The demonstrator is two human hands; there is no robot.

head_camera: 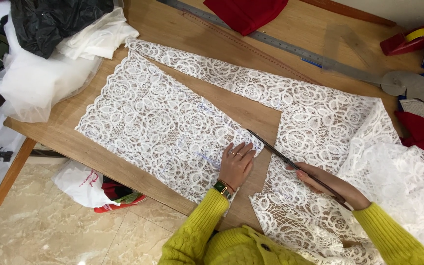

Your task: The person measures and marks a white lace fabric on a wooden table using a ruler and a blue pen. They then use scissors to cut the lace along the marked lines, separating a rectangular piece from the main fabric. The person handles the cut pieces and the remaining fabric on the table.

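White floral lace fabric (163, 118) lies spread on a wooden table (172, 24), with a long cut running through it. My left hand (236, 162) presses flat on the lace piece near the cut edge, fingers together. My right hand (332, 184) grips the handles of long dark scissors (283, 156), whose blades point up-left along the cut line. The rest of the lace (330, 122) bunches at the right. Both arms wear yellow knit sleeves, and a watch sits on my left wrist.
A long metal ruler (280, 44) and a thin stick cross the table's back. Red cloth (246, 14) lies at the top, white tulle (40, 83) and black fabric at left. A red tape dispenser (408, 39) and a grey curve template (413, 86) sit right. A plastic bag (89, 186) rests on the floor.
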